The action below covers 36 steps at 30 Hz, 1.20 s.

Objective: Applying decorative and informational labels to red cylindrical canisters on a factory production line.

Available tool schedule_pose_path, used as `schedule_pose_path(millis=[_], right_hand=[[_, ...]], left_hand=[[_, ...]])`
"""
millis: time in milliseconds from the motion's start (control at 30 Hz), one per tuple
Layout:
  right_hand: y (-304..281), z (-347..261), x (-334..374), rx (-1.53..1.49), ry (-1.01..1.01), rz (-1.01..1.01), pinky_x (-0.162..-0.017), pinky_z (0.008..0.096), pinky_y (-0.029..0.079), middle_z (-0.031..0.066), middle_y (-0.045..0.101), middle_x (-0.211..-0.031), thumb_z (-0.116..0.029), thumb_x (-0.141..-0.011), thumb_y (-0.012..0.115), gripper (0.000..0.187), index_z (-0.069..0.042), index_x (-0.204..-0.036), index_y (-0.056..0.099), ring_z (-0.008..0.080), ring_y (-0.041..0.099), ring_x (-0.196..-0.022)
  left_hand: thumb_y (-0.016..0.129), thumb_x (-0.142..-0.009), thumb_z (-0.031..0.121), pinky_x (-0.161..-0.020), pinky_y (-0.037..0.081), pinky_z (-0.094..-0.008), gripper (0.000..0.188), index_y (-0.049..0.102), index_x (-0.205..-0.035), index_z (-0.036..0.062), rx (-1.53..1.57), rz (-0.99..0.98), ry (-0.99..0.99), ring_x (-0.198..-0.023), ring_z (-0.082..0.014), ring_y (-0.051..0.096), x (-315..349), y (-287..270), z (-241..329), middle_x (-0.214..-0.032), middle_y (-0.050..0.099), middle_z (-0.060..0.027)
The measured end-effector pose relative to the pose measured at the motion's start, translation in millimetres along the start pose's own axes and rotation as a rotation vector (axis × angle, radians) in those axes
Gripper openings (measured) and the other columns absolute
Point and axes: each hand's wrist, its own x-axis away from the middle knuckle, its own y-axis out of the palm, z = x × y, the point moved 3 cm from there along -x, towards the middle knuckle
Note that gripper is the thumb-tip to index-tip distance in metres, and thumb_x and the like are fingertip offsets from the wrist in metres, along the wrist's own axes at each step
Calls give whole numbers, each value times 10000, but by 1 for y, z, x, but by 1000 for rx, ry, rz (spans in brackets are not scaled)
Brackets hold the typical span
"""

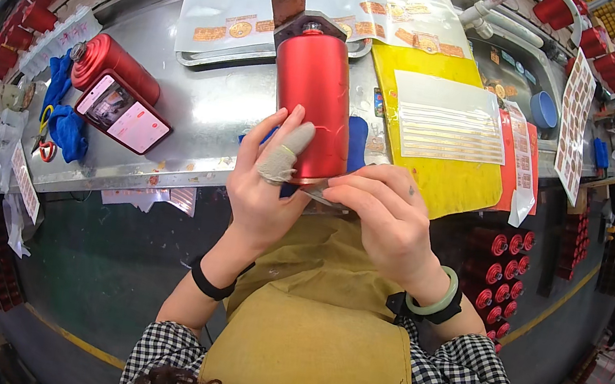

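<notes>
A glossy red metal bottle (313,81) lies with its threaded neck in a dark bracket (291,25) and its base toward me. My left hand (264,189) holds the bottle along its left side near the base, its fingers against the wall. A pale wrapping covers one of those fingers. At the base's right edge, my right hand (391,216) is closed in a pinch on a thin pale strip (320,195), partly hidden by the fingers. Blue material (357,142) shows beneath and beside the bottle.
On the metal bench (201,108), a second red bottle (115,66) and a lit phone (124,113) stand left, beside blue cloth (67,132) and scissors (45,127). Decal sheets (450,118) lie on a yellow mat (444,181) at right, near a blue cup (544,110). Racked red bottles (501,277) stand below.
</notes>
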Motion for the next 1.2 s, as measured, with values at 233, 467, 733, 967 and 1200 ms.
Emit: schedule_pose_path(millis=[233, 467, 733, 967, 1200], right_hand=[[2, 16, 13, -87, 63, 73, -824, 374, 561, 76, 742, -977, 66, -740, 664, 261, -18, -977, 732, 265, 686, -952], [7, 24, 17, -124, 93, 123, -812, 354, 572, 72, 746, -969, 90, -738, 660, 274, -26, -974, 736, 262, 694, -934], [14, 23, 24, -163, 43, 180, -807, 355, 577, 74, 746, -968, 81, -728, 676, 264, -26, -961, 742, 262, 688, -930], [13, 29, 25, -171, 94, 172, -805, 359, 577, 87, 741, -969, 88, -731, 670, 266, -17, -963, 741, 274, 687, -935], [11, 32, 21, -242, 80, 180, -799, 359, 574, 101, 739, -960, 105, -739, 648, 275, -6, -975, 736, 282, 690, -918]], left_hand=[[824, -778, 33, -1023, 537, -440, 677, 559, -1395, -58, -25, 19, -5, -1326, -430, 562, 14, 5, -6, -1428, 565, -284], [814, -759, 3, -1104, 468, -459, 700, 574, -1417, 3, -52, -32, -84, -1392, -425, 497, 14, 8, -2, -1508, 504, -251], [762, -819, -27, -1093, 475, -436, 680, 534, -1460, -9, 96, -11, -184, -1404, -423, 488, 30, 12, -12, -1550, 449, -266], [800, -816, 20, -1129, 443, -484, 647, 575, -1422, 7, -72, -43, -24, -1393, -433, 494, 14, 14, 2, -1507, 504, -255], [748, -801, -81, -1127, 448, -459, 591, 623, -1374, -8, 42, 16, -91, -1399, -420, 493, 17, 14, -7, -1490, 520, -263]])
